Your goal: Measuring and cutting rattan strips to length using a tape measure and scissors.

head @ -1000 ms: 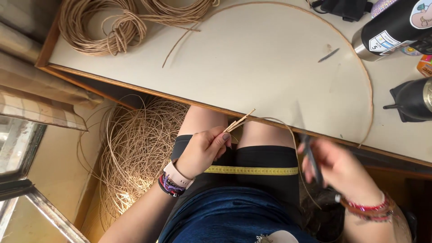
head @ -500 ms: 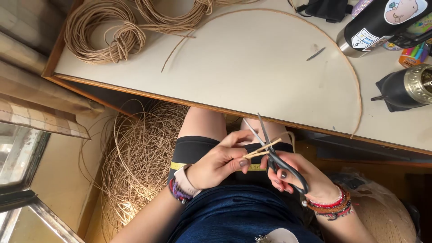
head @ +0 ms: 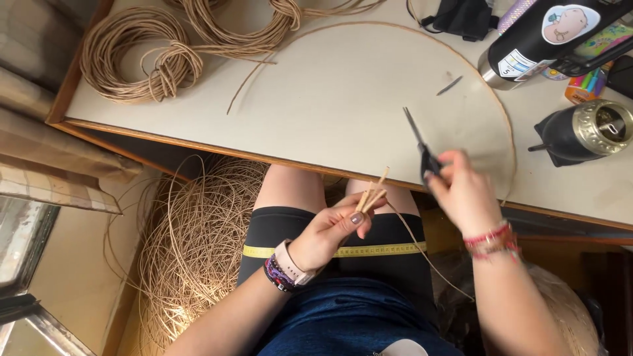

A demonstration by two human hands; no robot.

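Note:
My left hand point(head: 330, 232) pinches a small bundle of rattan strand ends point(head: 371, 194) above my lap, the tips pointing up toward the table edge. One long strand point(head: 422, 247) trails from the bundle down to the right. My right hand point(head: 461, 191) grips black scissors point(head: 419, 146), blades closed and pointing up-left over the white table point(head: 343, 99). A yellow measuring tape point(head: 376, 250) lies across my thighs.
Two coils of rattan point(head: 135, 56) sit at the table's far left, and a long strand point(head: 488, 99) arcs across its top. A black bottle point(head: 547, 39), a dark gourd cup point(head: 583, 132) and markers stand at the right. A loose rattan tangle point(head: 198, 244) fills the floor at the left.
The scissors were closed around the strand ends half a second ago; my right hand has since lifted them up and right over the table edge. My left hand still holds the bundle.

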